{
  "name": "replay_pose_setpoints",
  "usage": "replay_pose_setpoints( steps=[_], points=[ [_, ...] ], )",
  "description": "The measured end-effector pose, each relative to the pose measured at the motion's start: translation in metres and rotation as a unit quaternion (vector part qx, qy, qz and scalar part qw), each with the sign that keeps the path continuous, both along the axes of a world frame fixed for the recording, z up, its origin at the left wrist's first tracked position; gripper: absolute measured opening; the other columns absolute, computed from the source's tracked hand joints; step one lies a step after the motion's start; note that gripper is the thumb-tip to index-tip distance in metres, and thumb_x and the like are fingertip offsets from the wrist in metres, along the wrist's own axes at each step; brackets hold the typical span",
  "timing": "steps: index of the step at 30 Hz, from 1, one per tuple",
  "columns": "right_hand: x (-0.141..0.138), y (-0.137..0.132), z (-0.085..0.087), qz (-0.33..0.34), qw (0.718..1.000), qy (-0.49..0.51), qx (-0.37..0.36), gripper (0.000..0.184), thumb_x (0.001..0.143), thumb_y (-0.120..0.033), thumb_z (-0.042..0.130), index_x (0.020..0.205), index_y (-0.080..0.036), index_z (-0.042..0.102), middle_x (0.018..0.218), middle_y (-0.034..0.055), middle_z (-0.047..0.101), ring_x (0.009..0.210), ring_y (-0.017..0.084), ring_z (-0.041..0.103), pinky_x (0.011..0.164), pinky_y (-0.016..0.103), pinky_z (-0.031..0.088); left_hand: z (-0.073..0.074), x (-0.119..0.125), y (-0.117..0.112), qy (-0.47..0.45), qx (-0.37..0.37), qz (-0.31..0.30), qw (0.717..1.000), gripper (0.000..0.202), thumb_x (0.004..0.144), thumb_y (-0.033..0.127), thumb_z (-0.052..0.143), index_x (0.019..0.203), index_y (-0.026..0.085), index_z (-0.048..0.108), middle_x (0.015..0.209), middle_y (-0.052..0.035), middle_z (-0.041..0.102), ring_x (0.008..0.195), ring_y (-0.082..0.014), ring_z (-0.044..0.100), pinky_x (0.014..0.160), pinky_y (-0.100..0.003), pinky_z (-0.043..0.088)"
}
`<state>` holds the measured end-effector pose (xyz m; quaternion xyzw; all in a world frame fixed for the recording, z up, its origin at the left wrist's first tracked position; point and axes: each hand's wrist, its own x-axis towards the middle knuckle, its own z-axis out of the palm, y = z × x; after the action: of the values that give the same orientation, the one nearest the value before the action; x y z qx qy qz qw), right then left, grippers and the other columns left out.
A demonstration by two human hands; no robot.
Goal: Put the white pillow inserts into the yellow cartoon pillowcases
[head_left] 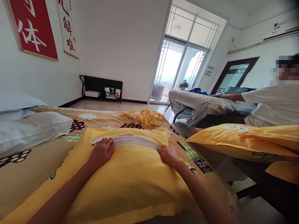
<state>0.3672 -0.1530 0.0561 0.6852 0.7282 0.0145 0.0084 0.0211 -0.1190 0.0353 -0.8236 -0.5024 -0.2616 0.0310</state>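
Note:
A yellow pillowcase (130, 174) lies before me on the bed, plump with a white pillow (135, 141) that shows through the opening at its far end. My left hand (102, 151) rests at the left end of that opening, fingers curled over the cloth edge. At the right end, my right hand (169, 155) is closed on the pillowcase's edge, knuckles up. Fabric hides the fingertips of both hands. A crumpled yellow cloth (148, 117) lies beyond the pillowcase.
The bed has a tan patterned sheet (53, 127). White pillows (35, 127) lie at left. Another yellow pillow (245, 138) sits at right on a brown box-like surface. A person (275, 102) works at a plastic-covered table (203, 101). A black shelf (100, 87) stands by the wall.

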Motion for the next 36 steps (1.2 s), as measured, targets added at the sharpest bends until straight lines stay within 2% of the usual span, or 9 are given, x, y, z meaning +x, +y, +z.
replay_pose_setpoints(
  steps=[3, 5, 9, 12, 16, 21, 26, 30, 36],
  points=[
    [0.009, 0.008, 0.016, -0.001, 0.999, 0.039, 0.014, 0.025, 0.09, -0.028, 0.051, 0.076, -0.019, 0.07, 0.084, 0.0114, 0.072, 0.083, 0.024, 0.066, 0.082, 0.034, 0.045, -0.002, -0.002, -0.009, 0.018, 0.009, -0.107, 0.994, 0.048, 0.096, 0.043, 0.032, 0.134, 0.02, 0.051, 0.14, -0.0101, 0.052, 0.131, -0.0259, 0.043, 0.11, -0.042, 0.03],
    [0.025, 0.013, 0.038, -0.019, 0.996, 0.073, 0.043, 0.025, 0.089, -0.034, 0.053, 0.078, -0.019, 0.07, 0.08, 0.0091, 0.072, 0.079, 0.022, 0.065, 0.076, 0.031, 0.045, 0.002, 0.0, -0.013, 0.04, -0.05, -0.147, 0.987, 0.047, 0.097, 0.046, 0.031, 0.13, 0.023, 0.055, 0.136, -0.0068, 0.056, 0.128, -0.0245, 0.047, 0.108, -0.041, 0.033],
    [0.062, 0.01, 0.073, -0.115, 0.968, 0.146, 0.167, 0.042, 0.096, -0.038, 0.032, 0.116, -0.017, 0.063, 0.098, 0.0103, 0.072, 0.09, 0.024, 0.065, 0.076, 0.032, 0.044, 0.002, 0.001, -0.012, 0.012, -0.1, -0.105, 0.989, 0.048, 0.094, 0.053, 0.033, 0.107, 0.022, 0.067, 0.113, -0.0062, 0.069, 0.109, -0.0259, 0.058, 0.096, -0.039, 0.043],
    [0.07, -0.001, 0.064, -0.129, 0.951, 0.211, 0.184, 0.042, 0.092, -0.045, 0.042, 0.114, -0.017, 0.064, 0.096, 0.0097, 0.073, 0.09, 0.025, 0.066, 0.074, 0.031, 0.046, -0.006, -0.008, -0.007, -0.051, -0.05, -0.031, 0.997, 0.043, 0.09, 0.052, 0.038, 0.096, 0.022, 0.069, 0.105, -0.007, 0.072, 0.105, -0.027, 0.06, 0.095, -0.038, 0.044],
    [0.054, 0.0, 0.027, -0.085, 0.94, 0.292, 0.155, 0.045, 0.087, -0.057, 0.048, 0.099, -0.019, 0.069, 0.099, 0.0075, 0.073, 0.092, 0.022, 0.068, 0.078, 0.028, 0.049, -0.007, -0.028, -0.008, -0.104, -0.019, 0.115, 0.988, 0.043, 0.088, 0.046, 0.033, 0.083, 0.022, 0.068, 0.095, -0.0076, 0.074, 0.093, -0.0263, 0.065, 0.089, -0.037, 0.044],
    [0.03, 0.025, 0.003, -0.086, 0.935, 0.332, 0.094, 0.069, 0.066, -0.049, 0.074, 0.125, -0.016, 0.058, 0.118, 0.0117, 0.066, 0.106, 0.026, 0.063, 0.085, 0.033, 0.05, 0.013, -0.029, -0.016, 0.01, -0.125, 0.111, 0.986, 0.057, 0.091, 0.055, 0.028, 0.069, 0.023, 0.069, 0.079, -0.0084, 0.074, 0.081, -0.0267, 0.067, 0.076, -0.035, 0.044],
    [0.024, 0.035, 0.009, -0.087, 0.936, 0.336, 0.058, 0.051, 0.082, -0.04, 0.058, 0.125, -0.014, 0.056, 0.12, 0.0116, 0.064, 0.105, 0.022, 0.063, 0.085, 0.029, 0.05, 0.025, -0.019, -0.017, -0.003, -0.155, 0.078, 0.985, 0.055, 0.092, 0.05, 0.028, 0.081, 0.022, 0.074, 0.089, -0.0086, 0.075, 0.087, -0.0248, 0.067, 0.074, -0.032, 0.044],
    [0.023, 0.035, 0.019, -0.114, 0.95, 0.29, 0.029, 0.045, 0.079, -0.034, 0.067, 0.119, -0.016, 0.06, 0.116, 0.0102, 0.066, 0.101, 0.021, 0.064, 0.083, 0.028, 0.051, 0.035, -0.018, -0.019, 0.01, -0.135, 0.141, 0.981, 0.06, 0.092, 0.052, 0.023, 0.084, 0.023, 0.075, 0.091, -0.01, 0.075, 0.09, -0.0283, 0.067, 0.072, -0.033, 0.044],
    [0.009, 0.04, 0.042, -0.204, 0.966, 0.152, 0.039, 0.035, 0.091, -0.04, 0.059, 0.115, -0.015, 0.059, 0.115, 0.0086, 0.062, 0.101, 0.021, 0.061, 0.088, 0.043, 0.051, 0.088, -0.028, -0.032, 0.002, -0.006, 0.245, 0.97, 0.055, 0.091, 0.047, 0.023, 0.078, 0.02, 0.068, 0.08, -0.0096, 0.071, 0.079, -0.0268, 0.064, 0.064, -0.031, 0.039]
  ],
)
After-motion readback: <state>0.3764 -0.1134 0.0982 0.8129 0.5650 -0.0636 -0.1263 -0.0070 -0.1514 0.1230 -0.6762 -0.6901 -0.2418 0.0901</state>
